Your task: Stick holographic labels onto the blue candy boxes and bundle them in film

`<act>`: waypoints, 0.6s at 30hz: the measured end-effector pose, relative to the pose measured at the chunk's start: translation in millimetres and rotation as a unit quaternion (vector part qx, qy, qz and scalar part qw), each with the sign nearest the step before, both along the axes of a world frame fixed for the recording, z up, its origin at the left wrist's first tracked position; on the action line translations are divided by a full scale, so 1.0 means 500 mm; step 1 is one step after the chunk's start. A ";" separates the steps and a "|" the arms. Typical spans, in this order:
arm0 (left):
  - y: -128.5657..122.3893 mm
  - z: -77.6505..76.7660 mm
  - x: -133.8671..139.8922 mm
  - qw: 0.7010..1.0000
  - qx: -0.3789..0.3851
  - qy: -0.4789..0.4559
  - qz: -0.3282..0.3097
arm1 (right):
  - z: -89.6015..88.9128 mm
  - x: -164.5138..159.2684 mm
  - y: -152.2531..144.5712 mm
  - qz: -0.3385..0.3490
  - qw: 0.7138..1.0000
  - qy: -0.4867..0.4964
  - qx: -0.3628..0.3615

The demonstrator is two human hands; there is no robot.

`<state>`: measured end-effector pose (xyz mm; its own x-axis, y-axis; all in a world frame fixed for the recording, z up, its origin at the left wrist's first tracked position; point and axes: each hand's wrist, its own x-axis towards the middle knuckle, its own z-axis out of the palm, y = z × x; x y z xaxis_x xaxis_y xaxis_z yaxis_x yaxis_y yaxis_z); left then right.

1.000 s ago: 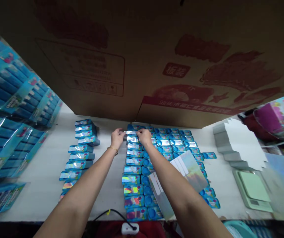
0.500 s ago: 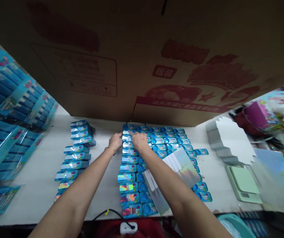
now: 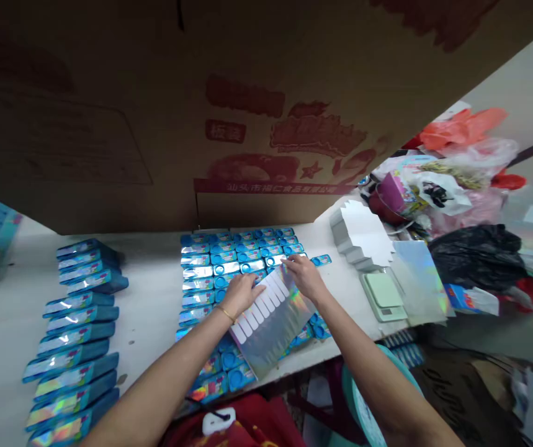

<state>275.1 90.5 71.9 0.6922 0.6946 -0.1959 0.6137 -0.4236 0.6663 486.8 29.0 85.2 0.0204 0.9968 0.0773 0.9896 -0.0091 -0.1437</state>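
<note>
A shiny silver sticker sheet (image 3: 273, 338) with a column of white strips lies slanted over the rows of small blue packs (image 3: 198, 284). My left hand (image 3: 239, 295), with a bracelet at the wrist, grips the upper left part of this sheet, its fingertips beside the white strips. At the upper right corner, my right hand (image 3: 304, 276) pinches the sheet's edge between thumb and fingers. Whether a single sticker is between those fingertips is too small to tell. Part of the blue packs is hidden under the sheet and my forearms.
A large cardboard box (image 3: 257, 161) stands along the table's back. Blue packs (image 3: 77, 338) line the left side. To the right are a stack of white cards (image 3: 363, 233), a pale green scale (image 3: 384, 292), another silver sheet (image 3: 417, 273) and piled bags (image 3: 475, 261).
Both hands have come back from the far left column of packs to the sticker sheet, and now hold it. The view has swung to the right.
</note>
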 end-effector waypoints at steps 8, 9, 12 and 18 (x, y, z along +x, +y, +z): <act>-0.007 -0.012 0.036 1.000 -0.018 0.020 0.013 | -0.034 -0.017 -0.037 0.112 0.982 -0.152 -0.013; -0.009 -0.012 0.037 1.000 -0.019 0.019 0.011 | -0.036 -0.012 -0.044 0.117 0.981 -0.154 -0.002; -0.014 -0.015 0.041 0.999 -0.032 0.012 0.008 | -0.037 0.001 -0.060 0.138 0.978 -0.157 0.014; -0.020 -0.018 0.039 0.998 -0.062 -0.018 0.014 | -0.036 0.000 -0.079 0.144 0.980 -0.134 0.022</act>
